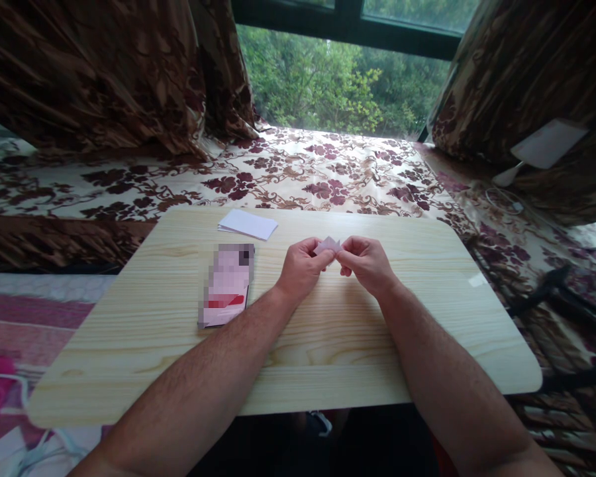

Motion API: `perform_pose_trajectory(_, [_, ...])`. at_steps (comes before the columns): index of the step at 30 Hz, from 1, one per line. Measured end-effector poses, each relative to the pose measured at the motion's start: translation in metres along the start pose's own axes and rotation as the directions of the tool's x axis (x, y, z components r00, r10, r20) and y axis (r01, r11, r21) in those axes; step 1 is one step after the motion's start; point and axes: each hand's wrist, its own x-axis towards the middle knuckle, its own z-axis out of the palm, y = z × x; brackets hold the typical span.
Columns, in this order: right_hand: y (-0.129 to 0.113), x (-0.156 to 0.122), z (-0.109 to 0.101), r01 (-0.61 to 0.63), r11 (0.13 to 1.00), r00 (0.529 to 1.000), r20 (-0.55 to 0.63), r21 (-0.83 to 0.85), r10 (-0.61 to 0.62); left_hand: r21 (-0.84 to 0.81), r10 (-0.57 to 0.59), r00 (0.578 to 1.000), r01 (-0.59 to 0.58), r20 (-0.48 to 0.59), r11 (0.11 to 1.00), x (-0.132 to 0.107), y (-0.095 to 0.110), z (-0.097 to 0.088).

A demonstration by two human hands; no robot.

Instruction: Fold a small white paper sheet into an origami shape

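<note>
Both my hands meet above the middle of a light wooden table (pixel 328 344). My left hand (pixel 302 267) and my right hand (pixel 365 263) pinch a small folded piece of pale pink paper (pixel 327 246) between their fingertips. The paper is held just above the tabletop, between the two hands. Fingers of both hands are curled closed around its edges.
A phone (pixel 227 285) with a pink screen lies flat on the table left of my hands. A small stack of white paper (pixel 247 224) sits near the far edge. Floral bedding (pixel 302 172) lies behind the table, curtains hang at both sides, and a white lamp (pixel 541 149) stands far right.
</note>
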Motion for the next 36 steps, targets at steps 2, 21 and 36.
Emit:
perform_pose_trajectory(2, [-0.0003, 0.0002, -0.0002, 0.011, 1.000, 1.000, 0.004, -0.008, -0.011, 0.009, 0.004, 1.000, -0.004, -0.001, 1.000, 0.0003, 0.0011, -0.0004])
perform_pose_trajectory(21, [0.0063, 0.0068, -0.0076, -0.019, 0.987, 1.000, 0.002, 0.157, 0.019, -0.292, -0.032, 0.998, 0.046, 0.052, 0.955, -0.0011, 0.0005, 0.0036])
perform_pose_trajectory(36, [0.0053, 0.0050, -0.0052, -0.042, 0.993, 0.999, 0.007, 0.107, 0.042, -0.226, -0.053, 0.998, 0.049, -0.014, 0.973, 0.0007, -0.0040, 0.0050])
